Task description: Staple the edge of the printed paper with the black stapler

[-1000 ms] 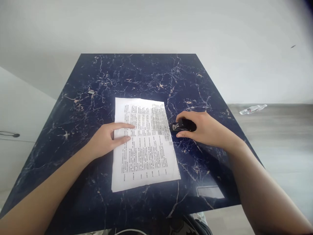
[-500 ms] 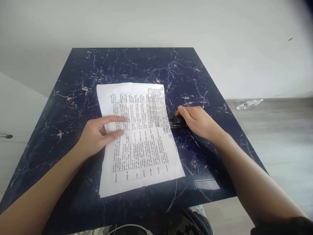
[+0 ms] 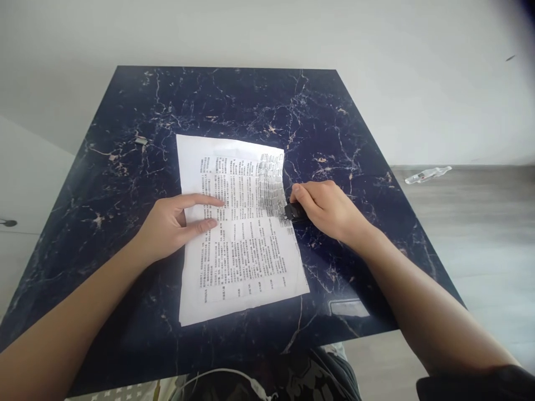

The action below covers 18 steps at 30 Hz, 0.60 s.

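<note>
A printed sheet of paper (image 3: 242, 245) lies on the dark blue marbled table (image 3: 234, 100), many small staples or marks showing along its right part. My left hand (image 3: 179, 223) rests on the left half of the sheet, thumb and index finger apart. At the right edge of the paper, my right hand (image 3: 324, 209) is closed around a black stapler (image 3: 295, 212), whose front end overlaps the sheet's edge. The stapler's rear is hidden under my palm.
A small light-coloured piece (image 3: 141, 141) lies on the table at the upper left. A clear plastic item (image 3: 428, 175) is on the floor to the right. A white cable (image 3: 225, 371) shows below the near table edge.
The stapler and my right hand have shifted left, so the stapler's front now reaches over the paper's edge. The sheet has turned slightly, and the view has moved a little.
</note>
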Tool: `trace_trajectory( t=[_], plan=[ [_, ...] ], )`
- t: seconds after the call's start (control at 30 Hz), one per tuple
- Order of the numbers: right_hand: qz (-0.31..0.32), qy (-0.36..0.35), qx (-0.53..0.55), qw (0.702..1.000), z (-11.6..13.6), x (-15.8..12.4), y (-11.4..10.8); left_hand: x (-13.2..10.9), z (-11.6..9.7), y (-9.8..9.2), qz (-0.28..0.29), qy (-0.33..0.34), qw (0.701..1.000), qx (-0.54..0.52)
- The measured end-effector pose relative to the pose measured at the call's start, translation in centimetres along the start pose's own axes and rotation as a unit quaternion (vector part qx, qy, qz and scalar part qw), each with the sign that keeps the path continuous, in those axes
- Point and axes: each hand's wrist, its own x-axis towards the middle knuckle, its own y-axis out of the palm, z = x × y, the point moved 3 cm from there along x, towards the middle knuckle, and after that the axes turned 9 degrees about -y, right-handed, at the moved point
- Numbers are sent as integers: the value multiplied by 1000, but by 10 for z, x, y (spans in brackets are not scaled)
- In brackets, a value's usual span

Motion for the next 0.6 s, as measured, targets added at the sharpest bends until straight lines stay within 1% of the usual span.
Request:
trace_trajectory(
  t=[0.27,0.4,0.6],
  plan=[
    [-10,4,-14,1000,8,4,5,0,-9,2,13,8,1000,1],
    [-27,7,-33,999,13,6,8,0,-9,4,14,16,1000,-10],
    [-54,-29,-59,996,20,10,12,0,-5,7,6,14,1000,-25]
  ],
)
